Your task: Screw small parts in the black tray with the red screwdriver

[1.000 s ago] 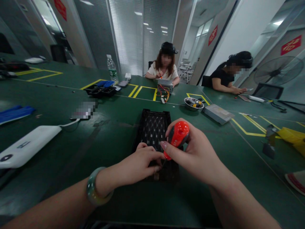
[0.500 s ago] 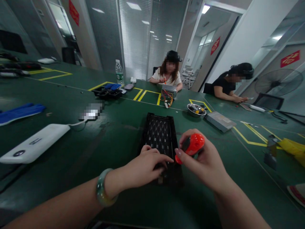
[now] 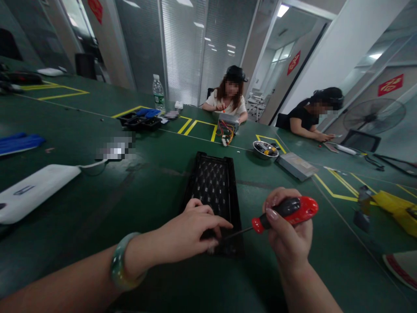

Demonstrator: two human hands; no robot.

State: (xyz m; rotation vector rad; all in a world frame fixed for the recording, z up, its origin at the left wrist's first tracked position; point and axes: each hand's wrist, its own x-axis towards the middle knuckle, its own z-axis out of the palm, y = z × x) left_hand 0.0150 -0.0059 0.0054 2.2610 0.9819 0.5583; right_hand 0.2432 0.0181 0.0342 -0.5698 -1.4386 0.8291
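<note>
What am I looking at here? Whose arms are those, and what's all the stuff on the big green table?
There's no robot here! The arms belong to a person wearing a camera on their head. It took every picture, looking forward and down.

The right hand holds a red and black screwdriver. Its thin shaft points toward the fingers of the left hand, which is at a long black tray-like part. The screwdriver's very tip is too blurry to see.

On the green table there are also a white device with a cable, a water bottle, a metal bowl of small things and a flat gray box.
</note>
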